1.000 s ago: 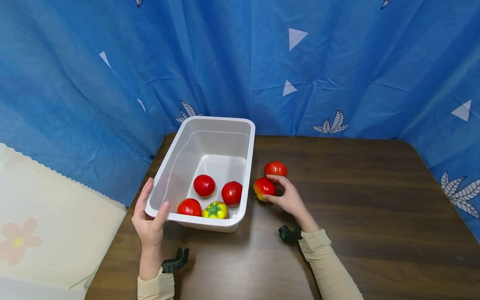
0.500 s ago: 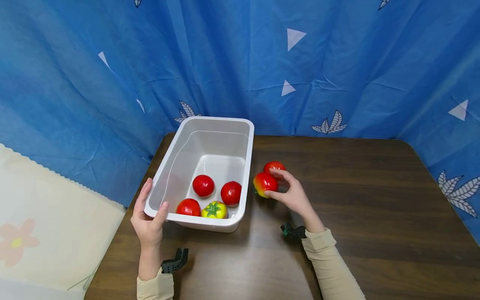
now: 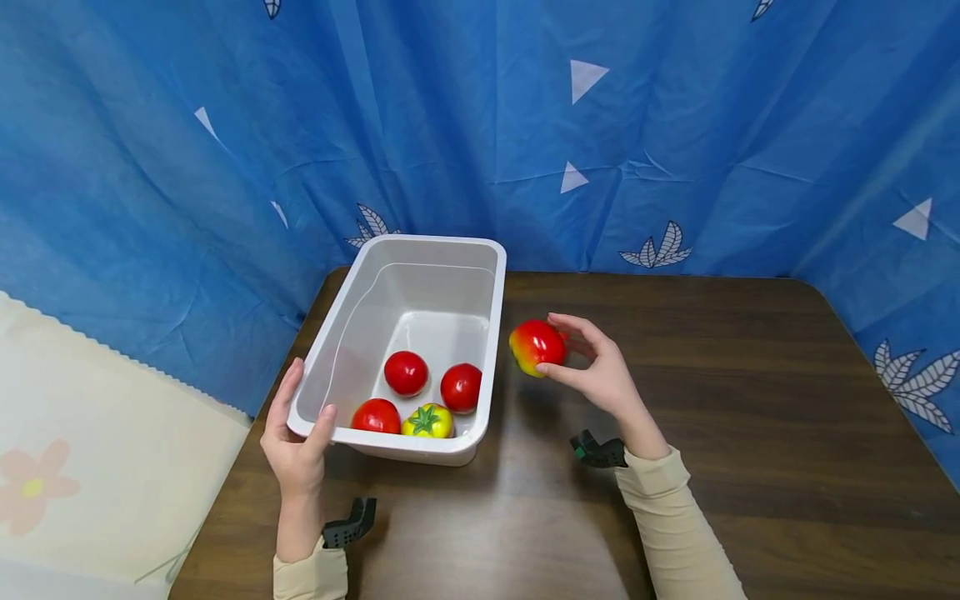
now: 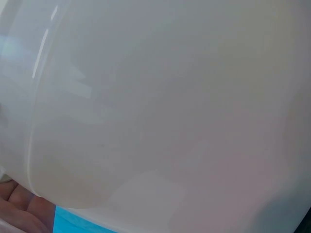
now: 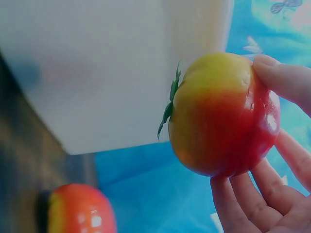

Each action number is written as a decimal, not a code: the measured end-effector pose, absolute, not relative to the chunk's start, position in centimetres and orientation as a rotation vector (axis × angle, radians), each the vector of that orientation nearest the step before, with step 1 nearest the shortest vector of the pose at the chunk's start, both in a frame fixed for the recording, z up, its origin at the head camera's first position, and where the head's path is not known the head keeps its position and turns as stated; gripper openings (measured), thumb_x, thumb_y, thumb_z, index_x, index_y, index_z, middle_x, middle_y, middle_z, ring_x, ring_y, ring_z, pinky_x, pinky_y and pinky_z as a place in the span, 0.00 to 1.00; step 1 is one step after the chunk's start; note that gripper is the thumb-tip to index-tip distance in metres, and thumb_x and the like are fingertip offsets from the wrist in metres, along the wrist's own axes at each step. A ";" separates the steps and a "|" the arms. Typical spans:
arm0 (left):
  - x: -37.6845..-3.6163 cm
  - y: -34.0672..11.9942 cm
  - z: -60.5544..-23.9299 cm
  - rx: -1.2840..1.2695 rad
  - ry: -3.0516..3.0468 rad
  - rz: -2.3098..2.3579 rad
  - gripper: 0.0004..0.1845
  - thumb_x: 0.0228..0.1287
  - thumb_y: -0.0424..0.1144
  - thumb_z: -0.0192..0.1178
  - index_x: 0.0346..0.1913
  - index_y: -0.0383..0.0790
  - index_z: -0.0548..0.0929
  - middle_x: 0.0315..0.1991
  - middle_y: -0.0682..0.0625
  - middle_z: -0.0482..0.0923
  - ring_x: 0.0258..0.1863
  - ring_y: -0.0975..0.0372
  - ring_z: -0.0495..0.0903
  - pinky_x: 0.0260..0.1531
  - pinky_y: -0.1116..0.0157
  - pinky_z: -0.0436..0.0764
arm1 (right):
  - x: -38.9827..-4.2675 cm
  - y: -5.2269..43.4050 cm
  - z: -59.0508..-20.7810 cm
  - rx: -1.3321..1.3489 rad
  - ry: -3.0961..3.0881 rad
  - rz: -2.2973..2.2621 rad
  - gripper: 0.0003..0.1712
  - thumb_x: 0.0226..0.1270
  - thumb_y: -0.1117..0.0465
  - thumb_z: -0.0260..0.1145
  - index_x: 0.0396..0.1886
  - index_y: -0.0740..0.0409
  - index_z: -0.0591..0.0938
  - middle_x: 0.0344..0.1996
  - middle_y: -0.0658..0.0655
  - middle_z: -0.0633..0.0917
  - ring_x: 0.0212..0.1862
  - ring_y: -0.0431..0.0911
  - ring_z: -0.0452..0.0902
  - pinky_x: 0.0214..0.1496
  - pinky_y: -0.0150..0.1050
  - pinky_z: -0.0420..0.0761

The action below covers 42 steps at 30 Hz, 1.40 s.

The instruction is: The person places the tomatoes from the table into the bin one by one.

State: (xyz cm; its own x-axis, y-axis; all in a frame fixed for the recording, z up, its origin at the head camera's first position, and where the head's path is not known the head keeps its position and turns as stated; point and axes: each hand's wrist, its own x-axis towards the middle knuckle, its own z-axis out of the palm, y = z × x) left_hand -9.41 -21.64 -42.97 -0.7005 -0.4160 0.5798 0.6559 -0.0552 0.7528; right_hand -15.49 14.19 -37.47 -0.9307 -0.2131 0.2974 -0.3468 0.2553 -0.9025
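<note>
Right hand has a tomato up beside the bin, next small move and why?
Probably carry the red-yellow tomato left over the bin's rim. The right hand grips it clear of the table, beside the wall, and the left hand holds the near corner.

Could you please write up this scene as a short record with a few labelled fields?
Setting: dark wooden table backed by a blue curtain
Left hand: grips the near left corner of the white tub
Right hand: holds a red-and-yellow tomato in the air, right of the tub
Tub contents: three red tomatoes and one yellow tomato
Elsewhere: in the right wrist view, another reddish tomato lies on the table
</note>
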 end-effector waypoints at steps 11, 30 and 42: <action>-9.4 -21.6 -43.0 -0.264 -1.485 -1.844 0.31 0.47 0.14 0.54 0.60 0.24 0.70 0.63 0.35 0.67 0.56 0.48 0.69 0.50 0.66 0.77 | -17.0 14.1 -37.0 0.542 -2.318 1.791 0.39 0.47 0.69 0.74 0.62 0.55 0.72 0.59 0.54 0.75 0.58 0.47 0.70 0.57 0.45 0.75; -9.3 -21.6 -43.0 -0.263 -1.485 -1.853 0.31 0.47 0.15 0.54 0.60 0.24 0.70 0.63 0.36 0.67 0.57 0.49 0.69 0.50 0.66 0.77 | -15.9 10.5 -35.5 0.756 -2.131 1.963 0.35 0.50 0.68 0.73 0.61 0.56 0.73 0.58 0.53 0.75 0.56 0.49 0.72 0.53 0.42 0.78; -9.2 -21.5 -42.9 -0.262 -1.483 -1.851 0.31 0.47 0.14 0.54 0.60 0.24 0.70 0.63 0.35 0.67 0.56 0.49 0.69 0.50 0.66 0.77 | -15.5 8.7 -36.3 0.900 -2.063 2.058 0.32 0.53 0.71 0.70 0.59 0.61 0.73 0.58 0.63 0.74 0.58 0.55 0.72 0.57 0.43 0.75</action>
State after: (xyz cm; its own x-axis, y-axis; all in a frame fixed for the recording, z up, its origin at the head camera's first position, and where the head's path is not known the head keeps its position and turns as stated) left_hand -9.19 -21.47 -42.85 -0.7075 -0.4135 0.5732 0.6496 -0.0607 0.7579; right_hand -15.47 8.72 -36.33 -0.8218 -0.3367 0.4596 -0.4604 -0.0826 -0.8838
